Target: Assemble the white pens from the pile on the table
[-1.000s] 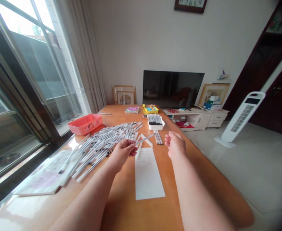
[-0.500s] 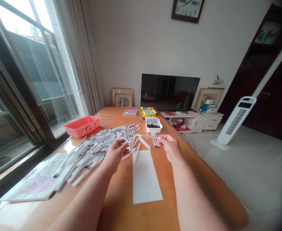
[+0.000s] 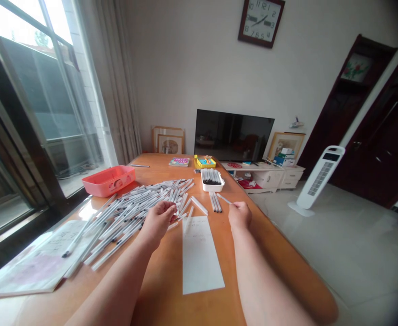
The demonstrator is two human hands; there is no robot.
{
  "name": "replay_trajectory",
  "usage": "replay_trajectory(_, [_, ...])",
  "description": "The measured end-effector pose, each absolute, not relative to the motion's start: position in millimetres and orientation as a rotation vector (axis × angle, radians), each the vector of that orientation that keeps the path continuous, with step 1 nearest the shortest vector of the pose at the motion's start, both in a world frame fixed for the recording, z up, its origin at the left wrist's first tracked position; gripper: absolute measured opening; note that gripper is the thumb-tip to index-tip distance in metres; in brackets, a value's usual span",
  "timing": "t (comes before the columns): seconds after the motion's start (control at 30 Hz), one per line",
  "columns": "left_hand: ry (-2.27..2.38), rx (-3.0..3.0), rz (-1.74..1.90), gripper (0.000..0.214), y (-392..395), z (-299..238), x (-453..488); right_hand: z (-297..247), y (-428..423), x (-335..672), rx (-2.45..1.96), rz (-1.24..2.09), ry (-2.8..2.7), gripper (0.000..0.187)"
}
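Observation:
My right hand (image 3: 240, 214) is closed on one end of a slim, pale pen (image 3: 223, 198), which points away toward the white box. Just left of that pen, a few pens (image 3: 215, 202) with black ends lie side by side on the table. The white box (image 3: 213, 187) behind them holds many upright-packed pens with dark ends. My left hand (image 3: 160, 222) has its fingers pinched together at the right edge of a big loose pile of pens (image 3: 134, 206); what lies between the fingertips is hidden. A blank-looking paper strip (image 3: 202, 260) with faint writing lies between my forearms.
A coral-red basket (image 3: 109, 181) stands behind the pile at the left. An open booklet (image 3: 32, 262) lies under some pens at near left. At the far end are a yellow box (image 3: 206, 164) and a magazine (image 3: 179, 161). The table's right edge runs beside my right arm.
The pen in my right hand has swung from lying crosswise to pointing forward, beside the row of pens. My left hand stays by the pile. The camera view has tilted up slightly.

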State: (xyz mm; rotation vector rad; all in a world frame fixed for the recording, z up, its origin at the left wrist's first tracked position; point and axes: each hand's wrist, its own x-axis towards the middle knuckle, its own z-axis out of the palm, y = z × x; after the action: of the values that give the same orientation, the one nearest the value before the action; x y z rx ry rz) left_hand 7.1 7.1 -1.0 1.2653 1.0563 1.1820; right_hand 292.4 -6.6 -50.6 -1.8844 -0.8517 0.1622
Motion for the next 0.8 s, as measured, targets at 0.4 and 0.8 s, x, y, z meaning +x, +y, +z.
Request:
replay_trajectory(0.4, [1.061,1.283,1.208,0.044,9,-2,6,-64,3,296,-2.027,0.211,-0.965,0.033])
replay_trajectory(0.8, [1.074,1.292,1.274,0.04,14,2,-4,-62,6,294,-2.159,0.192,-1.105,0.03])
